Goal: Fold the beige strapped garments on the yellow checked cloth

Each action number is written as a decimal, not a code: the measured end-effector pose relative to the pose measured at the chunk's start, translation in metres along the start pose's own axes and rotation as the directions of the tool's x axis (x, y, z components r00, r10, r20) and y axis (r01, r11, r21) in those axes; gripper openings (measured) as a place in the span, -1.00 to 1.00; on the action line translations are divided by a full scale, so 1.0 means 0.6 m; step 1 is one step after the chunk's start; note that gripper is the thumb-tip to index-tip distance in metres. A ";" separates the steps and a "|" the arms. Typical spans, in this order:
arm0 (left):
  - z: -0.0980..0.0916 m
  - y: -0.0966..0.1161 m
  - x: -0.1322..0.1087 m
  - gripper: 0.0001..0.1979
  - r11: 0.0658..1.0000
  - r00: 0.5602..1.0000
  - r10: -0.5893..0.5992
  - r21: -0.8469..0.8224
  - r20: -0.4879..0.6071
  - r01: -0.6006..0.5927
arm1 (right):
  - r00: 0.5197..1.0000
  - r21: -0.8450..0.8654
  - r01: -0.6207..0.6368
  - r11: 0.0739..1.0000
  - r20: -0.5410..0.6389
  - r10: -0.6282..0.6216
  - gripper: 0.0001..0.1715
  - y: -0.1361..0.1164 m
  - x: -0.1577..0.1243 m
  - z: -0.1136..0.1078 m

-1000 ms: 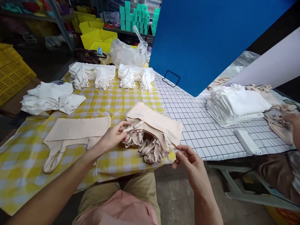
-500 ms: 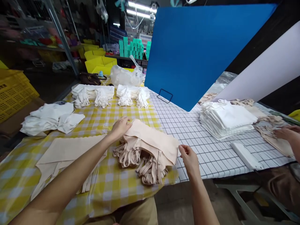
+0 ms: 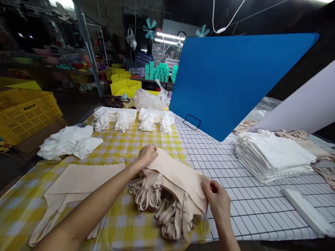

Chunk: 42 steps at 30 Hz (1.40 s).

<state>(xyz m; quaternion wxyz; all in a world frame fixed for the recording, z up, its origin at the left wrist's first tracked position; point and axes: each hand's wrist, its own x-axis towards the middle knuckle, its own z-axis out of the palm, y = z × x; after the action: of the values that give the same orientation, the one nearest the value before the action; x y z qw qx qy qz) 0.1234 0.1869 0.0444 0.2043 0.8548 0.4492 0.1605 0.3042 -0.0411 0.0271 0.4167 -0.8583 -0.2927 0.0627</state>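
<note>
A stack of beige strappy camisoles [image 3: 180, 174] lies at the middle of the table, its looped straps hanging toward me. At the stack's upper left corner is my left hand [image 3: 148, 156], its fingers curled over the fabric edge. My right hand [image 3: 218, 200] pinches the right end of the top camisole between thumb and fingers. To the left, partly hidden under my left forearm, another beige camisole [image 3: 78, 177] is spread flat with its straps toward me.
Folded white tops in two piles [image 3: 115, 116] stand at the back, with a loose white heap [image 3: 68, 139] on the left. A tall blue board [image 3: 230, 80] leans over the grid-patterned cloth. White garments [image 3: 274, 153] and a white packet [image 3: 306, 211] lie right.
My view has tilted up and shifted left. My right hand has closed in on the end of the camisole, while my left stays at its corner. Another person's hand has left the view.
</note>
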 end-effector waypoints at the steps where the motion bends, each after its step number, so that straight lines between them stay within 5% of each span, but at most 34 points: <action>1: 0.001 0.002 0.001 -0.88 1.000 1.000 0.008 -0.003 -0.008 -0.008 | 1.000 0.021 0.014 1.000 -0.015 -0.014 -0.53 -0.001 0.000 0.001; 5: 0.002 0.006 0.006 -0.93 0.997 0.999 0.031 -0.077 -0.027 -0.033 | 1.000 0.080 0.000 0.997 0.006 -0.001 -0.52 -0.001 0.000 -0.002; 11: -0.028 0.004 -0.006 -0.87 0.862 0.992 0.107 -0.489 -0.073 -0.130 | 0.999 0.297 -0.010 0.955 0.049 -0.005 -0.58 -0.022 -0.008 -0.034; 17: -0.098 0.006 -0.047 -0.77 0.644 0.975 0.130 -0.733 -0.178 -0.220 | 0.997 0.420 0.083 0.904 -0.025 -0.080 -0.65 -0.085 -0.026 -0.076; 23: -0.183 -0.013 -0.112 -0.72 0.589 0.967 0.019 -0.779 -0.252 -0.215 | 0.970 0.496 0.245 0.833 -0.130 -0.207 -0.71 -0.155 -0.039 -0.089; 27: -0.239 -0.049 -0.166 -0.67 0.617 0.916 -0.094 -0.745 -0.390 -0.254 | 0.928 0.572 0.370 0.732 -0.190 -0.321 -0.78 -0.214 -0.065 -0.072; 32: -0.288 -0.122 -0.244 -0.68 0.732 0.806 -0.230 -0.643 -0.546 -0.226 | 0.858 0.594 0.464 0.657 -0.118 -0.500 -0.83 -0.265 -0.103 -0.022; 42: -0.272 -0.243 -0.371 -0.76 0.717 0.691 -0.437 -0.687 -0.576 -0.119 | 0.719 0.539 0.449 0.713 0.257 -0.646 -0.73 -0.291 -0.148 0.082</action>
<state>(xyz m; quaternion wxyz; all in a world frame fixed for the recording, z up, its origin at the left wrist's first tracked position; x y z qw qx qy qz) -0.1751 0.1096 0.0932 0.3275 0.5436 0.4793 0.6062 0.1354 0.0274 0.1147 0.5232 -0.5750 -0.6016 0.1835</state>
